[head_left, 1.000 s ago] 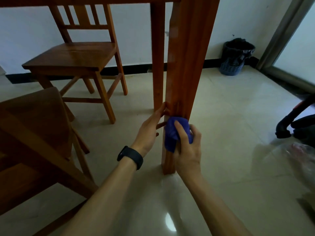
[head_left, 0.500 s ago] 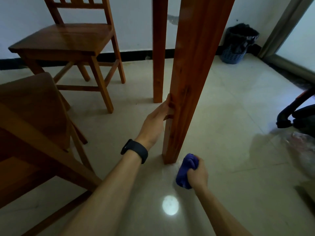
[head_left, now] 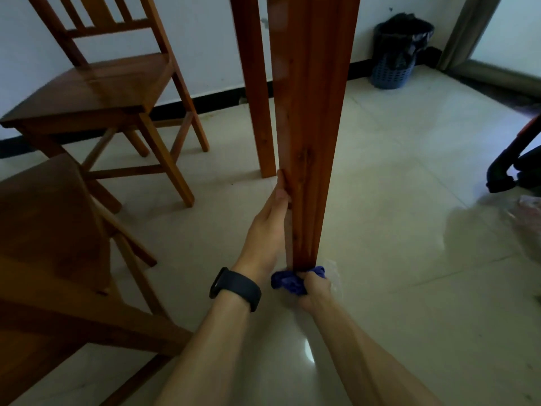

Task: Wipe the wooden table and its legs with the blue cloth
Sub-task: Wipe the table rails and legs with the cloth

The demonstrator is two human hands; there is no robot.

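Blue cloth [head_left: 288, 282], gripped by right hand [head_left: 314, 290], presses table leg [head_left: 310, 142] foot.

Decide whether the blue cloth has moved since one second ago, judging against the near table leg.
Yes. The blue cloth, gripped by the right hand, has gone down the near table leg to its foot, at the floor.

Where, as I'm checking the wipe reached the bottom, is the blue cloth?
Head view, lower centre: the blue cloth is bunched in the right hand at the foot of the near table leg.
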